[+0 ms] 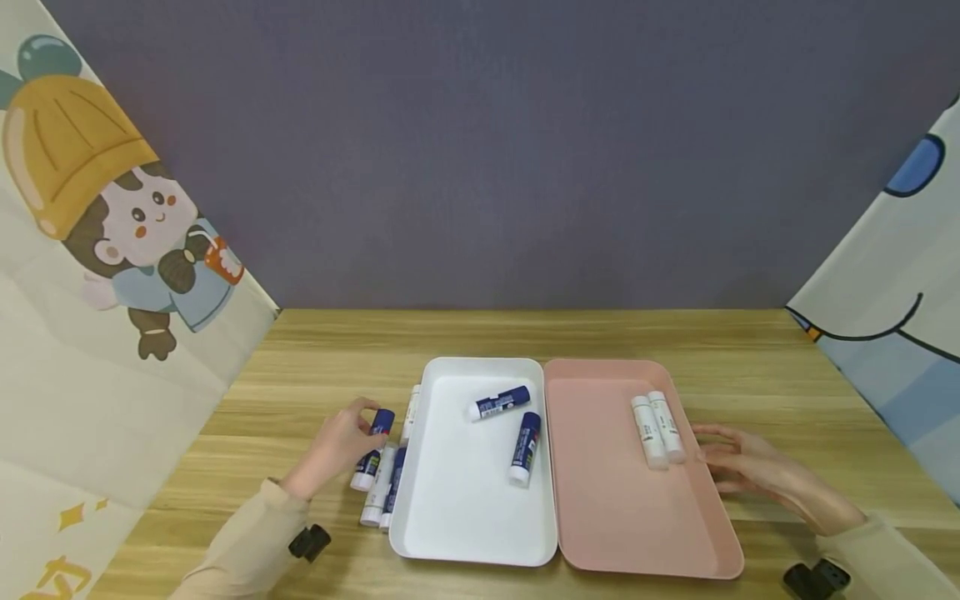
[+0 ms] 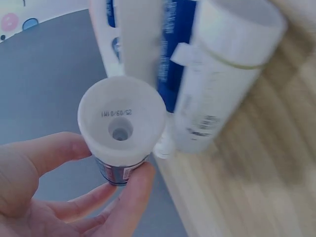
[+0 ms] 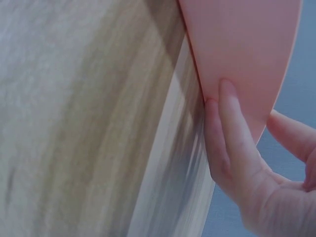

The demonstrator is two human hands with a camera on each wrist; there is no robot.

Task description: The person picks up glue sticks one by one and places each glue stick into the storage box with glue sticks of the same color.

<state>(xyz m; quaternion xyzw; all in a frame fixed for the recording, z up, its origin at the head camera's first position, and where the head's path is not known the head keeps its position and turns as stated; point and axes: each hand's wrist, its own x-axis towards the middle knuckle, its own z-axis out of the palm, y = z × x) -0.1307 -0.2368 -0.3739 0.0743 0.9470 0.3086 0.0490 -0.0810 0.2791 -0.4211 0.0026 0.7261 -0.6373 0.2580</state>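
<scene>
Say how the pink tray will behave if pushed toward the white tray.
The pink tray should stay stiff, judging by its smooth, unbent sides. It would probably nudge the white tray, since they appear to touch. The white tubes inside look round and may roll.

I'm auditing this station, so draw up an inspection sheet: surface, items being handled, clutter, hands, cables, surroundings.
Surface: wood-grain table
Job's things: white tray, two blue sticks inside; pink tray, two white sticks inside; loose sticks left of the white tray
Clutter: nothing seen
Hands: left hand pinches another blue stick; right hand touches the pink tray's outer wall
Cables: nothing seen
Surroundings: dark backdrop, printed sheets on both sides
</scene>
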